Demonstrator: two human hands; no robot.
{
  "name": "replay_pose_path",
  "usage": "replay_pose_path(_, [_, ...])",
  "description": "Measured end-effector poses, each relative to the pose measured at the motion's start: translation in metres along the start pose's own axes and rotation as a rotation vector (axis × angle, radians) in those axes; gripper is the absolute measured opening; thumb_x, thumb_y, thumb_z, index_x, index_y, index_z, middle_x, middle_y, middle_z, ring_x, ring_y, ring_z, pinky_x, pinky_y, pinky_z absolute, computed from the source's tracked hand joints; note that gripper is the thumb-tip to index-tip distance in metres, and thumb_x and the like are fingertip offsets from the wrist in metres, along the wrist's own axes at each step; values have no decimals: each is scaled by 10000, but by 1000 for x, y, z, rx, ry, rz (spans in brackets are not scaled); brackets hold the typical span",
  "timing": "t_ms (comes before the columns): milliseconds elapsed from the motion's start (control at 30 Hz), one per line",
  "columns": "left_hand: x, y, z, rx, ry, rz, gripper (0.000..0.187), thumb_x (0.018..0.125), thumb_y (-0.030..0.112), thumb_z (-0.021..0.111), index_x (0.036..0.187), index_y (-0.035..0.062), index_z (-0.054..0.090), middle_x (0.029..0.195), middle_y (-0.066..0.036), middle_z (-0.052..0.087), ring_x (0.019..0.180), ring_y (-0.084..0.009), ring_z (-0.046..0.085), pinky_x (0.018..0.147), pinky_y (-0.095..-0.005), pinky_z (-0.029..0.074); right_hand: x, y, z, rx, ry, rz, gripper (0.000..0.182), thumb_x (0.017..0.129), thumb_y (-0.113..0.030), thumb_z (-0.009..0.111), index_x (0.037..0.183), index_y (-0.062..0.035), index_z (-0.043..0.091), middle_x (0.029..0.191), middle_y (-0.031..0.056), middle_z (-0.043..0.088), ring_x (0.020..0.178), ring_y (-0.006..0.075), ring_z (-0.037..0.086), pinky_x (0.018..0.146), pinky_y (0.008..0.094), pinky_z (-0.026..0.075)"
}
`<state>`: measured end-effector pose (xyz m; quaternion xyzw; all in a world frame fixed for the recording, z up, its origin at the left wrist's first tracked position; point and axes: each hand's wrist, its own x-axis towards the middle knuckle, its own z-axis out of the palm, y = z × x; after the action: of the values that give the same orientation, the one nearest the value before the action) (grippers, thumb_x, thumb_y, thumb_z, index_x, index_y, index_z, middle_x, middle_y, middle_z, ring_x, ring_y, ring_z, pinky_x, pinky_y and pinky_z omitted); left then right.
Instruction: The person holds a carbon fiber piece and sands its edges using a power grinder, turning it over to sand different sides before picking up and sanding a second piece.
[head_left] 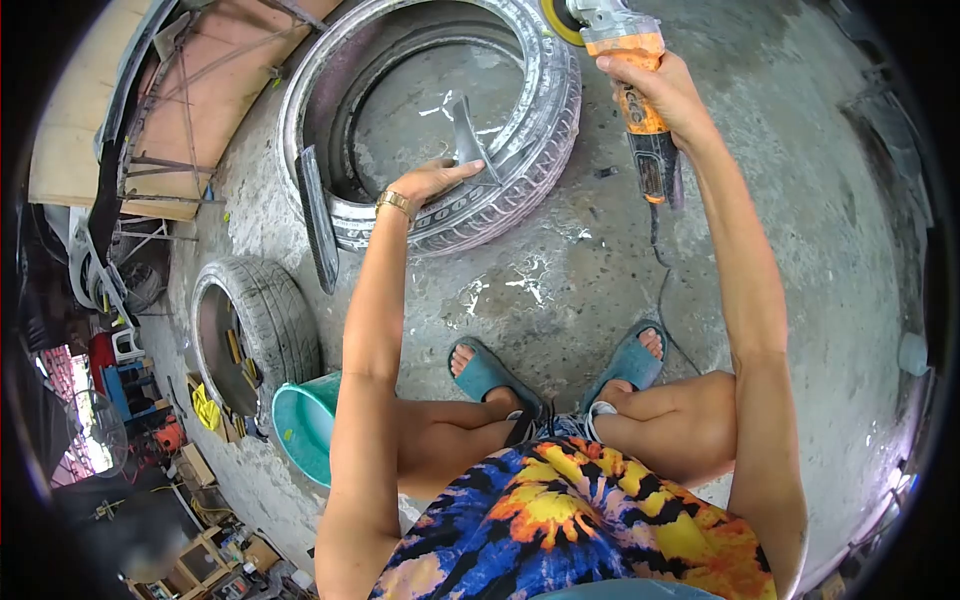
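My right hand (660, 95) is wrapped round the body of an orange and grey angle grinder (635, 110), whose yellow-edged disc points up at the top of the view. A dark cord runs down from its tail. My left hand (437, 178), with a gold watch at the wrist, grips a curved grey piece (466, 135) against the sidewall of a large dusty tire (545, 150) lying flat on the floor. Across the tire's left side leans a long dark strip (318, 220), clear of both hands.
A second tire (275, 315) stands at the left, beside a teal bucket (305, 430). Upholstered panels on a metal frame (180, 130) fill the upper left. Tools and boxes clutter the lower left. The cord (662, 290) lies near my right foot.
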<state>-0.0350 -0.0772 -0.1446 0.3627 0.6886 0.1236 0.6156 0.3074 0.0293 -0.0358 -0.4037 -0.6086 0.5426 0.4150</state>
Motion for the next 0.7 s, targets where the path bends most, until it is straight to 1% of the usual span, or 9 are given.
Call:
replay_pose_path(33, [-28, 24, 12, -120, -12, 60, 860, 715, 449, 842, 1321, -76, 531, 1301, -234, 565, 1257, -256, 493, 1068, -360, 374, -1, 0, 0, 19, 8, 8, 410, 778, -354, 812, 966, -48, 613, 772, 13, 600, 650, 100, 606, 561, 259, 485])
replay_pose_path(133, [3, 11, 12, -212, 72, 408, 770, 739, 283, 817, 1324, -91, 484, 1187, -171, 625, 1088, -218, 583, 971, -361, 449, -8, -2, -3, 27, -27, 36, 430, 785, -350, 807, 1007, -41, 606, 787, 16, 608, 668, 104, 617, 582, 260, 500])
replay_pose_path(167, [6, 15, 27, -323, 197, 550, 627, 756, 101, 714, 1297, -74, 450, 1048, -150, 651, 937, -198, 625, 825, -326, 507, -12, -5, -4, 23, -29, 34, 430, 785, -350, 807, 1007, -41, 606, 787, 16, 608, 668, 104, 617, 582, 260, 500])
replay_pose_path(267, [9, 43, 41, -386, 354, 438, 394, 766, -20, 575, 1144, -15, 461, 1034, -170, 631, 870, -222, 630, 726, -321, 539, -25, -15, -8, 98, -48, 109, 426, 811, -328, 788, 1051, -36, 592, 798, 24, 620, 687, 112, 632, 608, 263, 523])
replay_pose_path(300, [4, 53, 49, -573, 312, 558, 328, 759, -38, 493, 1071, 4, 401, 990, -212, 630, 815, -244, 655, 641, -338, 565, -27, -16, -10, 153, -48, 129, 423, 825, -324, 774, 1069, -35, 585, 817, 35, 626, 702, 118, 640, 615, 262, 530])
replay_pose_path(467, [-4, 86, 17, -824, 341, 707, 359, 857, 95, 489, 1182, 17, 358, 994, -220, 639, 813, -285, 673, 686, -392, 575, -27, -28, -22, 342, -122, 216, 433, 880, -313, 711, 1141, -11, 545, 891, 95, 648, 782, 174, 684, 697, 303, 596])
replay_pose_path(533, [-3, 95, -5, -1065, 86, 760, 359, 933, 213, 444, 1240, 81, 314, 922, -167, 636, 772, -273, 671, 681, -396, 552, -25, -23, -21, 409, -139, 232, 440, 884, -299, 703, 1159, -2, 531, 884, 112, 653, 774, 200, 689, 718, 333, 614])
replay_pose_path(567, [-18, 106, 3, -938, 308, 868, 416, 991, 291, 371, 1365, 114, 326, 928, -153, 635, 789, -261, 666, 718, -407, 541, -28, -16, -17, 478, -135, 280, 435, 887, -291, 697, 1163, 2, 529, 883, 122, 652, 765, 209, 689, 706, 338, 614])
replay_pose_path(700, [-34, 120, -7, -918, 302, 952, 390, 1041, 284, 335, 1402, 143, 376, 1028, -129, 652, 852, -212, 654, 767, -386, 542, -61, 18, 13, 625, -87, 402, 447, 891, -280, 677, 1179, 23, 518, 880, 149, 649, 724, 231, 683, 670, 354, 613])
